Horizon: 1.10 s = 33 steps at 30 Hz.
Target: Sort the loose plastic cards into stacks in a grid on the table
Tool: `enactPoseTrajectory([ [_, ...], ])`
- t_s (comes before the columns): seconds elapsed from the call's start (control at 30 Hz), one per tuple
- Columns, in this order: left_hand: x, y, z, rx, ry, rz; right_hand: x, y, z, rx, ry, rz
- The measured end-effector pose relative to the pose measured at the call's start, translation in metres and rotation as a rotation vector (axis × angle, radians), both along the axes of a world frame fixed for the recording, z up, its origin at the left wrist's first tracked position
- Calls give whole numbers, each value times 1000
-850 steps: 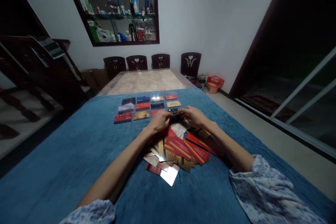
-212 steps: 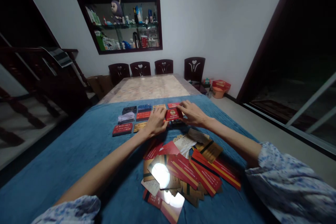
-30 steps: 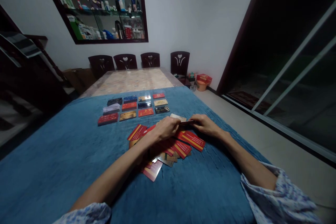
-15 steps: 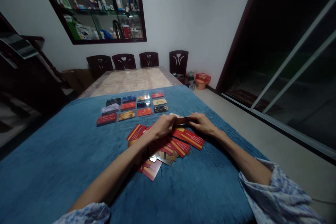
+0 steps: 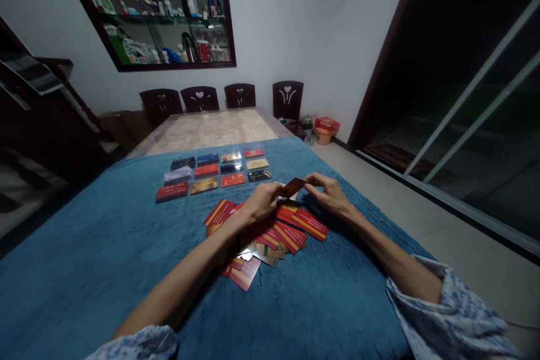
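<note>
Between my two hands is a dark reddish-brown card, tilted up. My left hand is closed on its left end, with a pale card showing just beneath. The fingertips of my right hand pinch the card's upper right corner. Below and around my left hand lies a loose, overlapping heap of red, gold and silver cards. Beyond the hands, several neat stacks of cards stand in rows, among them a dark red stack, a gold stack and a black stack.
A blue cloth covers the near part of the table; its marble top shows at the far end. Dark chairs stand behind. A wall cabinet holds bottles and a plush toy. An orange bucket sits on the floor.
My right hand has risen slightly and shifted a little right. The card between the hands has turned from nearly edge-on to a tilt that shows its face.
</note>
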<state>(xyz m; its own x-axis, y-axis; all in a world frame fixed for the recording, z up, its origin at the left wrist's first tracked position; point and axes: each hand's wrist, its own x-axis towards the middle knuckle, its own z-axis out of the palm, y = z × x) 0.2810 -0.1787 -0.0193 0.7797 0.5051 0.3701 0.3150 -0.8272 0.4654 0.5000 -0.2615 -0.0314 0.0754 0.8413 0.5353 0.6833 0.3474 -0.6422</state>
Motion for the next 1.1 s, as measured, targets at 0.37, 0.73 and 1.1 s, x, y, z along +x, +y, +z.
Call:
enactPoseTrajectory([
  [0.37,4,0,-1,76,-67,93,-4,-5,7,183,-169,-38],
  [0.73,10,-14,0,20,-205,22,-7,-2,3,253,-469,29],
  [1.1,9,-11,-8,-23,-98,86,-15,1,-4,234,-463,86],
])
